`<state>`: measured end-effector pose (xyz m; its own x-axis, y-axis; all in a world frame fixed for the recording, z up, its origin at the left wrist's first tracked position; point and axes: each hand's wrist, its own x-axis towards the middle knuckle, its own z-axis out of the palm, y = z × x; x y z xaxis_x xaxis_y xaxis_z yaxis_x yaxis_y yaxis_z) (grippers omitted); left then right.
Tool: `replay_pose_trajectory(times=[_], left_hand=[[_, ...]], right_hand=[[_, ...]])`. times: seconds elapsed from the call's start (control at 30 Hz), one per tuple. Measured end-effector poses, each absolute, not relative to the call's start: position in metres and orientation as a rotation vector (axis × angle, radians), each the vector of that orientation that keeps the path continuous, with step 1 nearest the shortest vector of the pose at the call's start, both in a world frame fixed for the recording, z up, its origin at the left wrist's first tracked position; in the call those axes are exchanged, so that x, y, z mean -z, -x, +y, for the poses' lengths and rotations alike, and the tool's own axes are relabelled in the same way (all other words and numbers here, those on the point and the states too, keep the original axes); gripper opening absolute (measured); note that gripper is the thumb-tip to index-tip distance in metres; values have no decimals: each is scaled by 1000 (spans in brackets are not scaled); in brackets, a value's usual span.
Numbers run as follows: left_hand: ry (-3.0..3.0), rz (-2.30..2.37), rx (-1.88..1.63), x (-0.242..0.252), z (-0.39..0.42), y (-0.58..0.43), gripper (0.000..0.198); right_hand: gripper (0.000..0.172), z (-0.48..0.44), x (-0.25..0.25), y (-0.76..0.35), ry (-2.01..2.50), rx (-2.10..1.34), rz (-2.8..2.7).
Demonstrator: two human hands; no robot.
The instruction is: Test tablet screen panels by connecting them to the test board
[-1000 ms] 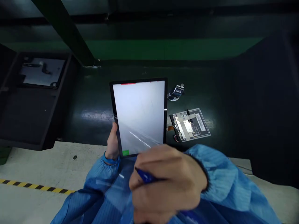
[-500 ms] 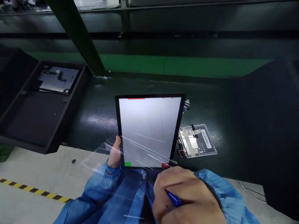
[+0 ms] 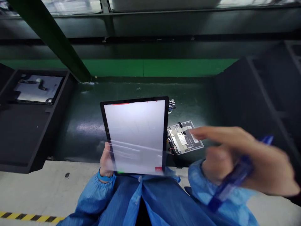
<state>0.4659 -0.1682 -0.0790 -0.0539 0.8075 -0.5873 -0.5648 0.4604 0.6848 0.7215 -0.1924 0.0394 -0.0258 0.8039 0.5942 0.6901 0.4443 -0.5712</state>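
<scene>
My left hand [image 3: 106, 161] grips the lower left edge of a black-framed tablet screen [image 3: 136, 125], held tilted over the bench edge. The screen is lit white, with red marks along its top and green and red blocks in its lower corners. Across its lower part lies a loose clear plastic film [image 3: 127, 150]. My right hand [image 3: 254, 160], smeared by motion, is off to the right, apart from the screen. A blue pen [image 3: 231, 183] is held in its curled fingers, while the index finger points left. Beside the screen lies a circuit board with a battery [image 3: 183, 141].
On the left stands a black tray [image 3: 56, 106] with a grey screen panel [image 3: 39, 88] in it. A dark box [image 3: 249, 94] rises at the right. A green post [image 3: 54, 40] slants at the back left. Small metal parts [image 3: 171, 105] lie behind the screen.
My right hand has swung right and up with the pen, away from the screen's lower edge. The clear film lies closer over the screen's lower part. The view has shifted right.
</scene>
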Motion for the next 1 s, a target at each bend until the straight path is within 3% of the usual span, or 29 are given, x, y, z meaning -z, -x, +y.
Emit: replay_pose_trajectory(times=[0.1,0.23,0.33,0.57,1.0], left_hand=[[-306,1280,-1285,79,-165,-466,34],[-492,1342,-1409,81,-160,-457,31],[-594,1357,-1428,86,-156,-448,31],[-768,1517,-1684,92,-149,-445,24],[-867,1613,-1638,90,-148,-448,33]], right_hand=[[21,-180,-6,-753,1311,104,-1249],[17,-181,63,-792,1700,-132,-1365],[20,-192,91,-809,1822,-111,-1537],[20,-187,100,-806,1813,-112,-1701],[20,-186,106,-809,1758,-103,-1751]])
